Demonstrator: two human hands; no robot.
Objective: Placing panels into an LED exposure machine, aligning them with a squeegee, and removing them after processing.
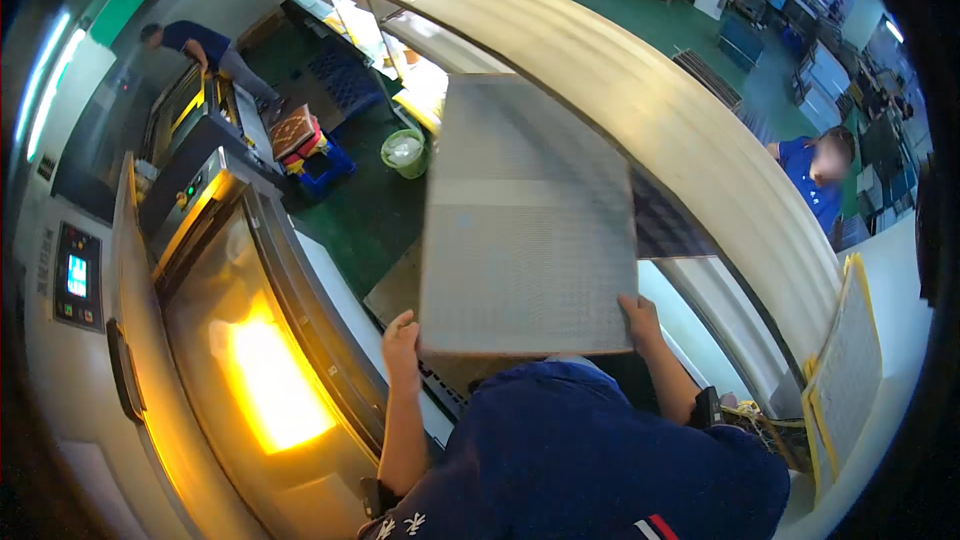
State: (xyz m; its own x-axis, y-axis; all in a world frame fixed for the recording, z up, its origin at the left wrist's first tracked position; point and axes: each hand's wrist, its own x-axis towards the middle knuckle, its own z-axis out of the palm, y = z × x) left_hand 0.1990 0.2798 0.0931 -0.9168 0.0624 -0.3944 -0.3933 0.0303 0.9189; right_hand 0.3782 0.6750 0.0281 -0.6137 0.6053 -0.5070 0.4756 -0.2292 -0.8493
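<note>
While the two bare hands keep it up, the large, flat, grey rectangular panel with a fine mesh-like pattern (530,230) is in front of the person, its near edge just beside the dark blue cloth shirt (600,440). The left hand (401,345) has its fingers narrow around the left edge of the panel, near the closest corner; the right hand (640,322) holds the right edge in the same manner. How firmly they press cannot be told.

Because both hands are at the near end, the far end could dip if the grip becomes loose, or one side could tilt if the hands do not rise equally. The far right corner is hidden by the long, pale beige, curved-looking band (640,70), so it could be scraped there; whether they touch cannot be told. A wide swing to the left of the panel could bring its edge against the steel machine with the glowing yellow window (275,380).

More room seems to be at the far left of the panel, where the dark green floor (350,230) shows, but the round pale green bucket (408,171) stands near that edge. On the right, the band leaves little margin.
</note>
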